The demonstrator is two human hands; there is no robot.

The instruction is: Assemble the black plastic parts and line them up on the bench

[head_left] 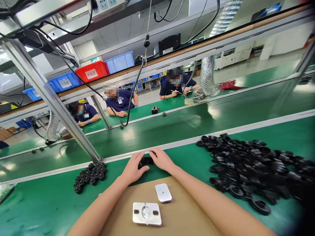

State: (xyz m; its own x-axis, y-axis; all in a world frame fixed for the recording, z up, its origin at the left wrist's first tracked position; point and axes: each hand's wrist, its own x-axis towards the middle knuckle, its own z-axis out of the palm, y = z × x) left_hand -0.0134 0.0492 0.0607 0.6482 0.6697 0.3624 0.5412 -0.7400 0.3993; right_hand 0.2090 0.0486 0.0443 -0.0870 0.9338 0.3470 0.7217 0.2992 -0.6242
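Observation:
Both my hands rest at the far edge of my green worktop, curved around a small cluster of black plastic parts [148, 160]. My left hand [133, 167] is on the cluster's left side, thumb held apart from its fingers. From the right, my right hand [162, 160] reaches over with loosely bent fingers against the parts; its thumb is hidden. Neither hand shows a firm grip. Nearer me, on brown cardboard [182, 213], lie a white metal block [139, 214] with two slots and a round recess, and a smaller white plate [163, 192] with a centre hole.
Small round black parts [90, 175] stand grouped on the left. A large heap of black plastic parts [246, 164] spreads across the right. A metal post [56, 98] rises at the left. Beyond the green conveyor [177, 127], several people sit working. A black cable [130, 108] hangs ahead.

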